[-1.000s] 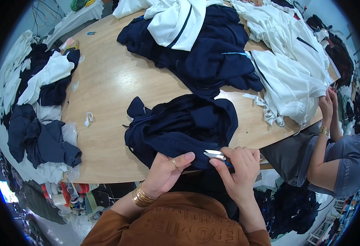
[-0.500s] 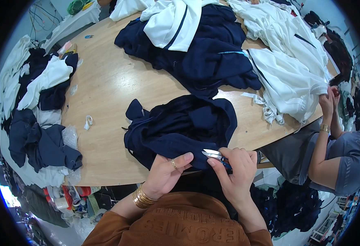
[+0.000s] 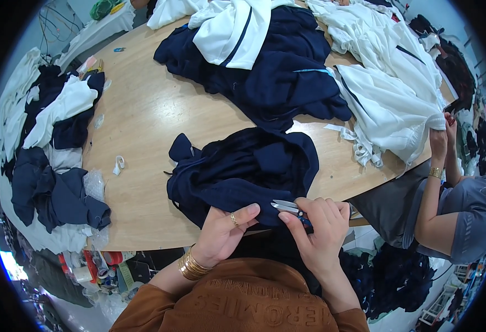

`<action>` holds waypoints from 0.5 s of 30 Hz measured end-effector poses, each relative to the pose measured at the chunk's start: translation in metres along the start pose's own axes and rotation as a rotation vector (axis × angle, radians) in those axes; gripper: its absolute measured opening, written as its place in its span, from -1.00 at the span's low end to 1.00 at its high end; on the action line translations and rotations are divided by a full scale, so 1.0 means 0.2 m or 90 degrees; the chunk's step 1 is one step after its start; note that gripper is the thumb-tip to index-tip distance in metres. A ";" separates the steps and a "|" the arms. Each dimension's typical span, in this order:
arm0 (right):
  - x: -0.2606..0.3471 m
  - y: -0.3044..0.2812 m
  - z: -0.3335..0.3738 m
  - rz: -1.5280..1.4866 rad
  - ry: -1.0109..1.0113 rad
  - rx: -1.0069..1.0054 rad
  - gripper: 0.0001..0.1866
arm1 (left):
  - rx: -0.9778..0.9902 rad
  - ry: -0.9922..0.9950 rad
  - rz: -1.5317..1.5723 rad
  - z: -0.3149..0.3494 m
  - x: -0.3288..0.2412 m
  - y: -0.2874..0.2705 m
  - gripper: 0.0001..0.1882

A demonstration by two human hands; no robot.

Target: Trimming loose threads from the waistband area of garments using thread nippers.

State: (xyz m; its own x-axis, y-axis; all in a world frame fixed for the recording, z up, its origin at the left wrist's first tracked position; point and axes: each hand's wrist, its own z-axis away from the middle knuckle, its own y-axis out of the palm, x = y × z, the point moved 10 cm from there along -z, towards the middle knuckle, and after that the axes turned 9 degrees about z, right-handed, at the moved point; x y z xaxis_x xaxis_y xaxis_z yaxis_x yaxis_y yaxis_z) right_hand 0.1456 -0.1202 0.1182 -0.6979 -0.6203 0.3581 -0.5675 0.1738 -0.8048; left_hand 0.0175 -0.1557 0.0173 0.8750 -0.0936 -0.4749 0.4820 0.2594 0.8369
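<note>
A navy garment (image 3: 215,160) lies bunched near the table's front edge, its opening spread into a loop. My left hand (image 3: 224,232) pinches the near edge of that garment between thumb and fingers. In my right hand (image 3: 323,232) is a pair of thread snips (image 3: 287,207), the metal blades parted and pointing left over the navy cloth. Some of the snips' blue handle shows beneath my fingers. The blade tips are a short gap to the right of my left thumb.
Beyond the navy garment is a pile of navy clothing (image 3: 254,83) with a white garment (image 3: 234,33) on top. White clothing (image 3: 387,110) covers the far right, where a co-worker's hands (image 3: 442,135) hold a cuff. More clothes (image 3: 60,188) lie along the left edge. A small white strip (image 3: 119,165) lies on the table (image 3: 143,122).
The snips' blades have parted a little wider. My right hand has shifted very slightly, and the left keeps its hold on the cloth. The co-worker's hands have moved slightly.
</note>
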 end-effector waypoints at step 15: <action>-0.01 -0.01 0.01 -0.001 0.014 0.001 -0.75 | -0.001 0.005 -0.028 0.01 0.02 0.01 -0.72</action>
State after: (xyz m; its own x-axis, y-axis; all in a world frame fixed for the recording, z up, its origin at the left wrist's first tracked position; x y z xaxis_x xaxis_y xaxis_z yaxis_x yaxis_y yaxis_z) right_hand 0.1484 -0.1209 0.1182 -0.7061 -0.6038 0.3699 -0.5681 0.1711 -0.8050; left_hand 0.0209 -0.1568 0.0174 0.8529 -0.0968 -0.5131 0.5195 0.2560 0.8152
